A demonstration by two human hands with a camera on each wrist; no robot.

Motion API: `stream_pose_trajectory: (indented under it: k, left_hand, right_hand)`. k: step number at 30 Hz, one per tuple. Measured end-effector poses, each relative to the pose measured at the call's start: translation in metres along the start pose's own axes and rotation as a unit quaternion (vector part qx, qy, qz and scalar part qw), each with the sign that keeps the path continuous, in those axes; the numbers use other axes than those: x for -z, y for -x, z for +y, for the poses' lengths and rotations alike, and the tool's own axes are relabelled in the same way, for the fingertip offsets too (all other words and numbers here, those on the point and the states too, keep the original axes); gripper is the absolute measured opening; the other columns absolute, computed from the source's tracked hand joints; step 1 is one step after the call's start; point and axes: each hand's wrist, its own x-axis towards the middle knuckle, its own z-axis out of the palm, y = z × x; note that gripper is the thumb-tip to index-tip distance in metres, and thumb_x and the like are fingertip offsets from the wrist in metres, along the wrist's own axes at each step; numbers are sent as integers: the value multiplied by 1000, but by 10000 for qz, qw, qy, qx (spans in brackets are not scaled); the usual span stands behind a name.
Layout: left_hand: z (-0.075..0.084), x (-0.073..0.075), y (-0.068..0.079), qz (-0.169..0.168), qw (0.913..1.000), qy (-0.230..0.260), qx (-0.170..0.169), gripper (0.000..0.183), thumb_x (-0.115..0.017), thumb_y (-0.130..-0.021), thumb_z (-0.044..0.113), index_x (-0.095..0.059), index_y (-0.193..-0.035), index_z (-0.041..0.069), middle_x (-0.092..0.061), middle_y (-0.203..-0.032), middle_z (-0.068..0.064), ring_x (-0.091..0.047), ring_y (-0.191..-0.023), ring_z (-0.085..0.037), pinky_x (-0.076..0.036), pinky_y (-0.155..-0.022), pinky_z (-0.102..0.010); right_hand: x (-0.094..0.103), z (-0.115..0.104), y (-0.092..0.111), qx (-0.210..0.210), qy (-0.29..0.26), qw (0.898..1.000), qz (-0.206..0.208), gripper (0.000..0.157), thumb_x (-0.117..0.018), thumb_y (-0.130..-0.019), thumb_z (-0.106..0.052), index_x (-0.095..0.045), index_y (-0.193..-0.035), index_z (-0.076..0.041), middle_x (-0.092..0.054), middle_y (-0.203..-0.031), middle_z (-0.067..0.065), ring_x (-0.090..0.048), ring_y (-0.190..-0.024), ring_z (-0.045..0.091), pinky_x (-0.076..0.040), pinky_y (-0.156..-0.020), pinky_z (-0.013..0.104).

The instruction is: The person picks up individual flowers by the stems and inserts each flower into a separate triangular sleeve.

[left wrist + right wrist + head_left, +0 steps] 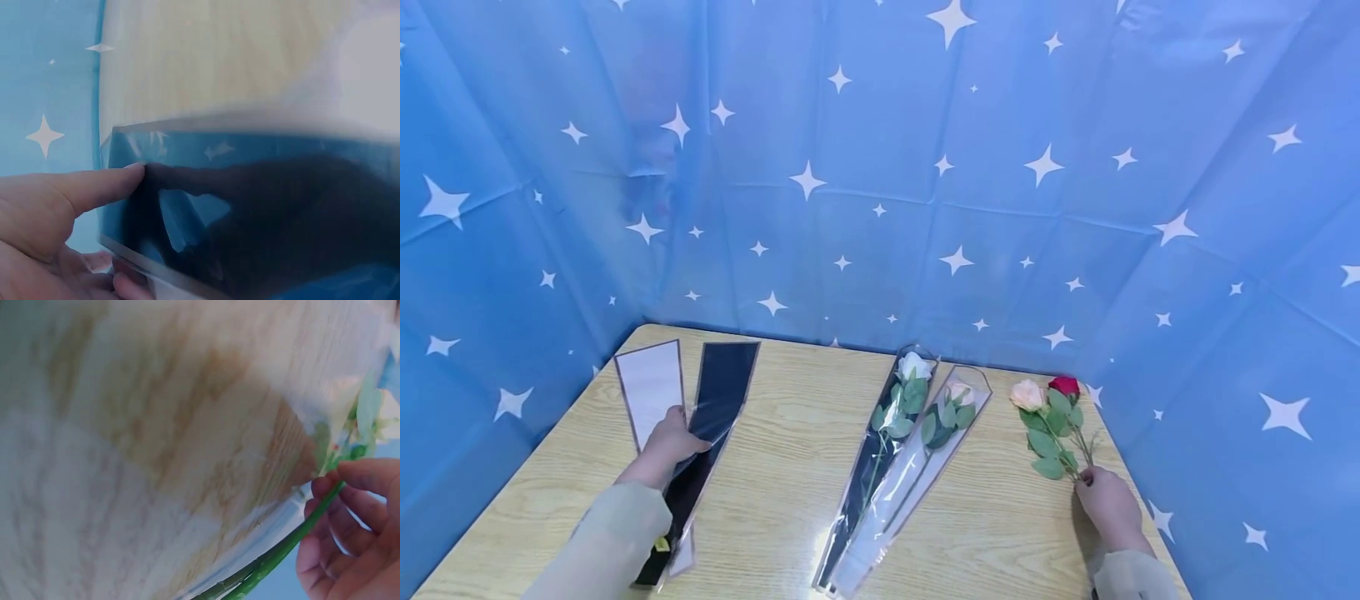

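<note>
On the left, my left hand [668, 440] holds the black flower sleeve [727, 375] by its edge. In the left wrist view, the thumb [109, 187] presses on its glossy film while other fingers curl under the edge. A white flower sleeve [651, 379] lies partly beneath it. At the right, my right hand [1108, 500] pinches a green stem [275, 559] between thumb and fingers, with a second, darker stem alongside. Beyond that hand are a pale pink rose [1027, 395] and a red rose [1064, 386] with green leaves.
Mid-table lie two filled sleeves, a black one [842, 533] with a white rose [914, 367] and a white one [868, 537] with a pale rose [959, 392]. A yellow bit [661, 544] shows by the left sleeve. Blue star-printed cloth [880, 167] encloses the wooden table [760, 500].
</note>
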Motion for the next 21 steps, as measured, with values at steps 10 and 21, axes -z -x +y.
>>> stream_pose_trajectory:
  k: [10,21]
  left_hand:
    - [0,3,-10,-763,9840,1612,-32,89,-51,-79,8,3,-148,-4,-2,-149,-37,-24,-126,-49,-36,-93,-52]
    - [14,1,-7,187,9457,3243,111,58,-44,-100,36,-30,-147,6,-15,-157,-16,-12,-144,-33,-17,-115,-48]
  right_hand:
    - [2,-4,3,39,-124,9999,67,27,-54,-91,-12,-63,-107,8,-63,-100,27,-62,-80,30,-48,-61,41]
    - [9,-9,10,470,-398,9968,513,28,-55,-89,-10,-65,-107,8,-65,-105,28,-62,-88,38,-49,-69,45]
